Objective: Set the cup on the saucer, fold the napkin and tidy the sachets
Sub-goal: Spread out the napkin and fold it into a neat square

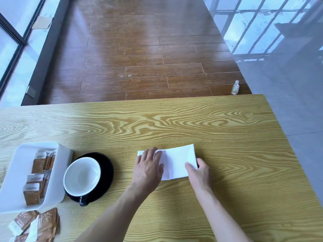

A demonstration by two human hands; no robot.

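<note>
Loose sachets cut off at bottom-left edge of yellow wood table; brown floor behind. Sachet print too blurry to read. Left hand lay flat, fingers spread, on white napkin mid-table; right hand pinched its rt edge. Cup sat on saucer by tray.

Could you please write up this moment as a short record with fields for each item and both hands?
cup: white inside, dark outside, sitting on the saucer
saucer: black, beside the tray
napkin: white, partly folded, flat on the table
left hand: palm down, pressing the napkin's left part
right hand: pinching the napkin's right edge
tray: white, holds upright brown sachets
loose sachets: piled on the table near the tray
table: yellow wood grain
small bottle: on the floor beyond the table
</note>
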